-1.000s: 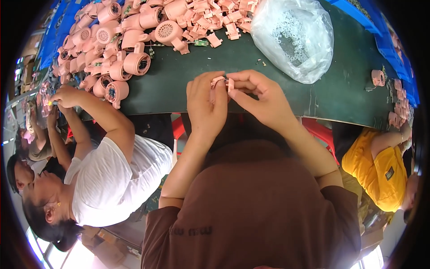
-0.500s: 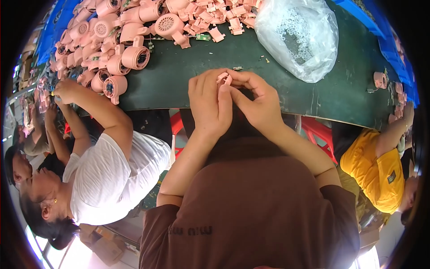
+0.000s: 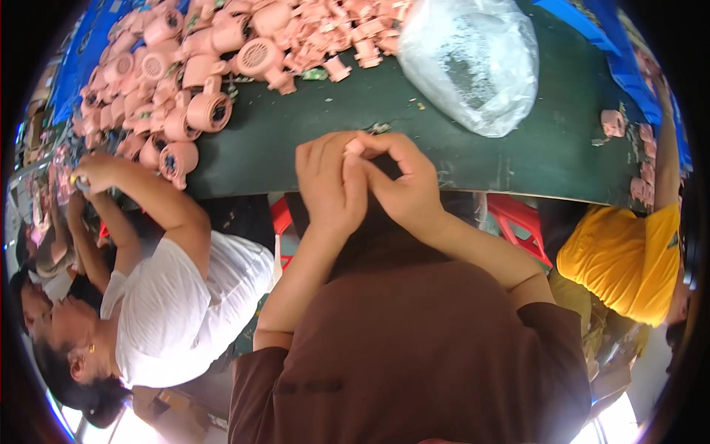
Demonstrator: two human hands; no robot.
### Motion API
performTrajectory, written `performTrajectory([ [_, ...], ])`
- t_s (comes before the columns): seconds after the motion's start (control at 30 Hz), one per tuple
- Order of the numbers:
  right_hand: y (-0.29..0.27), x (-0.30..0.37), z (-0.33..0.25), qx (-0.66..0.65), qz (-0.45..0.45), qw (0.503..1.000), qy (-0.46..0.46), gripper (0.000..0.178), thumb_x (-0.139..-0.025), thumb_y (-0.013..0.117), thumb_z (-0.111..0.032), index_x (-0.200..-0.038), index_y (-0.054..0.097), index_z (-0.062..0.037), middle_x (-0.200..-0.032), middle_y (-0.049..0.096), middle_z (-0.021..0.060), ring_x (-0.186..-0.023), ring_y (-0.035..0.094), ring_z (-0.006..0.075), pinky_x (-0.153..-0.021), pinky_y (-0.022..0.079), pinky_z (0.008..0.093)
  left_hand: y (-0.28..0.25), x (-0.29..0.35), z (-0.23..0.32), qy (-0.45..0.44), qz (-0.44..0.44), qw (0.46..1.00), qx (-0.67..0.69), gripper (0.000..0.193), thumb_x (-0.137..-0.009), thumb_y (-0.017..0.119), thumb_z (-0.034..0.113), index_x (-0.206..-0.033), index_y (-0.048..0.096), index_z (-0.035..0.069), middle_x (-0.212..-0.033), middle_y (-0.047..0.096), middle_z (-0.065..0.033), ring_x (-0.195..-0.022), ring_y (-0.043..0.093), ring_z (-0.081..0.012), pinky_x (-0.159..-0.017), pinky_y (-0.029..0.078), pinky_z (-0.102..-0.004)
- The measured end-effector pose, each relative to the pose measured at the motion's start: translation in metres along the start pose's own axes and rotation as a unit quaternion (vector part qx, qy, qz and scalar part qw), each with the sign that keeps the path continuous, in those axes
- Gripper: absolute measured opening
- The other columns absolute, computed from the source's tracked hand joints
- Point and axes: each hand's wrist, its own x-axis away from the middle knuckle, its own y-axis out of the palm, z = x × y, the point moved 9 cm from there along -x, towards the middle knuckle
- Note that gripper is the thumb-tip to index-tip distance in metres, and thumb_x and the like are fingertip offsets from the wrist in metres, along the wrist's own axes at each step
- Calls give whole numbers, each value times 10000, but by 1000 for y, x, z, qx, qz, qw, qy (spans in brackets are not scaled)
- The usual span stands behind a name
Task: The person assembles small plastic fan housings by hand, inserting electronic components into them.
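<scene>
A small pink plastic piece [image 3: 355, 147] sits between my two hands, just beyond the table's near edge. The curled fingers and thumb of my left hand [image 3: 330, 181] close on it from one side. From the other side, the thumb and index finger of my right hand [image 3: 408, 177] pinch it. Fingers cover most of the piece, so its full shape is hidden. Just beyond my fingertips a tiny dark and green scrap [image 3: 379, 128] lies on the dark green table [image 3: 310, 111].
Pink fan-like housings [image 3: 257, 56] and small pink brackets [image 3: 318, 29] are heaped at the far left. A clear bag [image 3: 488, 74] of tiny translucent pieces lies far right of centre. People in white [image 3: 177, 303] and yellow [image 3: 617, 259] sit beside me; red stools [image 3: 518, 226] stand below.
The view has shifted slightly, and the pink piece is turned and more covered by my fingers. The person in yellow has stretched an arm farther out over the table.
</scene>
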Motion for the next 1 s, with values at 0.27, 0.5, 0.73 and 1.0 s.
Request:
performTrajectory([
  [0.27,-102,-48,-27,289,55,953,-78,93,-902,698,-56,-987,713,-20,-960,723,98,-830,676,175,-744,534,297,-1,3,-3,44,-8,999,-14,229,-802,682,70,-1027,636,55,-1039,649,-111,-922,577,-322,-815,456,-406],
  [0.5,-132,-92,-9,555,24,804,-214,94,-780,716,-68,-868,705,-99,-938,615,37,-902,574,291,-789,506,377,9,-8,6,66,-72,994,-37,203,-803,712,87,-993,643,83,-1019,661,-62,-900,580,-300,-804,456,-406],
  [0.73,-120,-103,-9,601,-24,771,-207,87,-813,659,-51,-900,652,-51,-940,632,72,-927,569,310,-822,486,408,5,-8,7,60,-75,995,-22,196,-801,724,102,-984,652,101,-1029,656,-51,-909,581,-293,-800,457,-405],
  [1.0,-61,-38,-2,15,-111,977,183,158,-963,631,-36,-1108,688,-15,-1054,707,38,-997,644,114,-930,494,259,5,-5,2,71,-91,993,-42,215,-781,738,76,-986,673,81,-1013,662,-66,-890,593,-298,-787,481,-391],
])
